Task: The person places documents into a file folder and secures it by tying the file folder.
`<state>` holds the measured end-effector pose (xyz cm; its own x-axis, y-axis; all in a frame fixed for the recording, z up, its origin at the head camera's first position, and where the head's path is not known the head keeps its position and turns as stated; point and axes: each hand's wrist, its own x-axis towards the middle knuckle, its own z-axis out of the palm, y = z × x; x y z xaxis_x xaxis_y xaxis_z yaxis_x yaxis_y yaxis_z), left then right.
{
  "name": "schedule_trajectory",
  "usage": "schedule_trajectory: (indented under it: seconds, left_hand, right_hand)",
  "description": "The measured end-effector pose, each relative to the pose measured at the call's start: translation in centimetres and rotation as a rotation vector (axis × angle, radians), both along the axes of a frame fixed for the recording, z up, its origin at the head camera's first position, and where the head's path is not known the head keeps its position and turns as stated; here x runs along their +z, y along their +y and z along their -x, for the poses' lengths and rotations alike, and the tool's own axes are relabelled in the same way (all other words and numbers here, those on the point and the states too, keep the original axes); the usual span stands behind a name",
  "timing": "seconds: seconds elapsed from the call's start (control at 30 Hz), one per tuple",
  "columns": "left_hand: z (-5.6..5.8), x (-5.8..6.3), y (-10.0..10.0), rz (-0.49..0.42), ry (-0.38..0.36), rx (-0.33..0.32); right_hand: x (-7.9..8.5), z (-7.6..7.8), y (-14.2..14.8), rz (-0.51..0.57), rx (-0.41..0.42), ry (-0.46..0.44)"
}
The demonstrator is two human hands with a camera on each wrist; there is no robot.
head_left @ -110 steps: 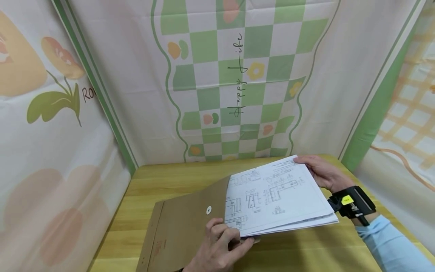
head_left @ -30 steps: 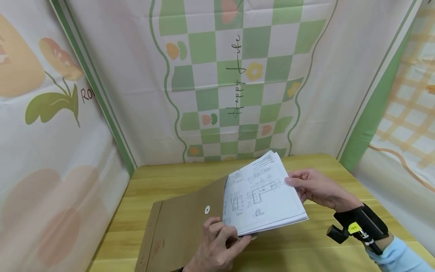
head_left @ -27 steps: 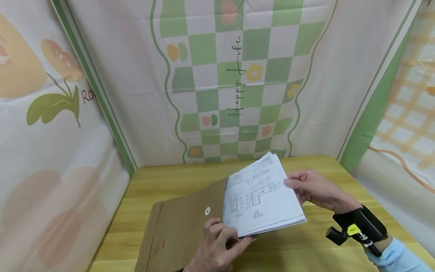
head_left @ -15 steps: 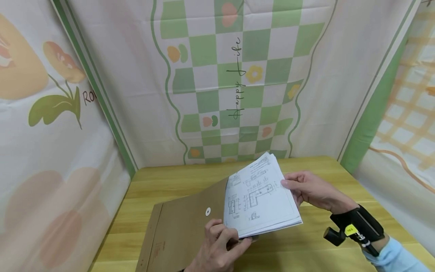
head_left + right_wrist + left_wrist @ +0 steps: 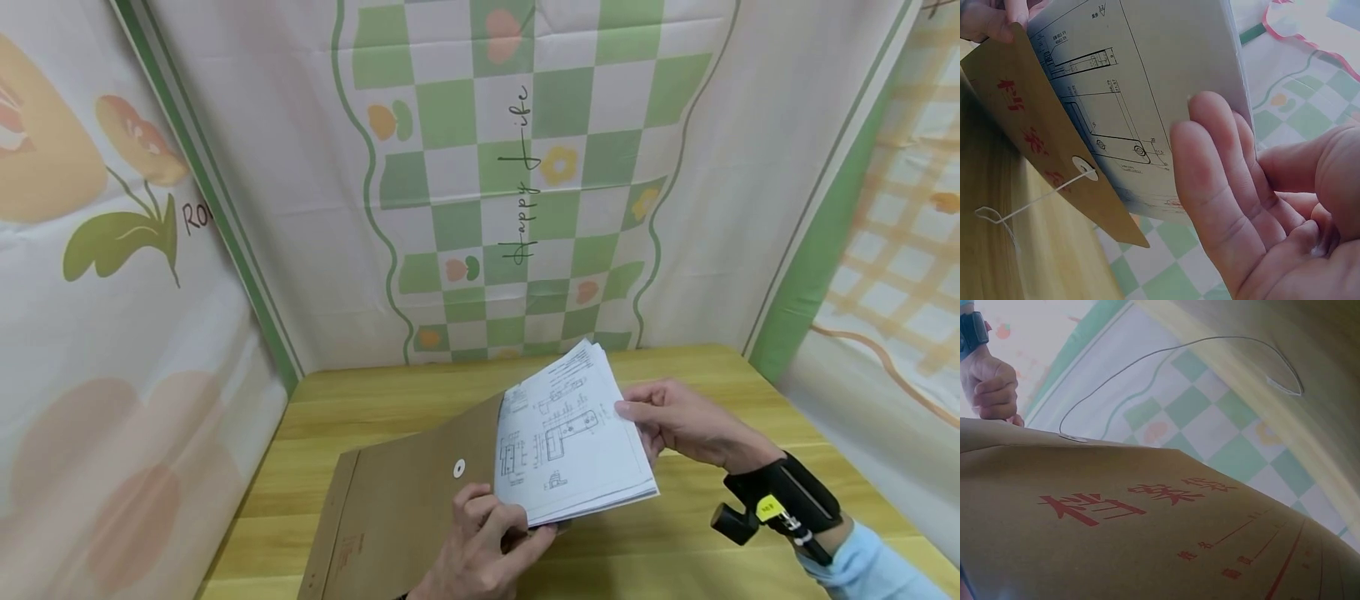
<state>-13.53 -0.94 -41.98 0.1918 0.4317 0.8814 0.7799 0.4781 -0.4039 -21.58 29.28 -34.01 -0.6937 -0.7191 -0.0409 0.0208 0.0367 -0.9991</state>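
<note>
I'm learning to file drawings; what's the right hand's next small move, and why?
Probably push the papers further into the brown envelope: they sit deeper than seconds ago but jut out, the right hand pinches their outer edge, and the left hand holds the envelope.

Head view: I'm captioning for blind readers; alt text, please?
A person's right hand pinches the edge of printed technical drawings that stick out of a brown envelope, while the left hand grips the envelope's open end. Below is a wooden table; behind hangs a green-and-white checked cloth.

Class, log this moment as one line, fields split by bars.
left hand: grips envelope | right hand: pinches sheets | sheets: partly inside envelope
</note>
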Motion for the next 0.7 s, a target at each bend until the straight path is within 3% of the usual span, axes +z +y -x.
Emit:
schedule_trajectory:
  seconds: [0.23, 0.3, 0.47, 0.7]
  left_hand:
    - [-0.1, -0.2, 0.0, 0.0, -0.026, 0.009]
    - [0.0, -0.2, -0.1, 0.001, -0.002, 0.009]
    - [-0.1, 0.5, -0.1, -0.002, 0.024, 0.006]
    - [-0.8, 1.3, -0.2, 0.009, -0.002, 0.021]
  right_hand:
    - [-0.4, 0.3, -0.4, 0.017, 0.004, -0.04]
    - [-0.5, 0.3, -0.5, 0.024, 0.008, -0.046]
    - [-0.8, 0.5, -0.7, 0.035, 0.007, -0.053]
    - [-1.2, 0.5, -1.3, 0.043, 0.008, -0.06]
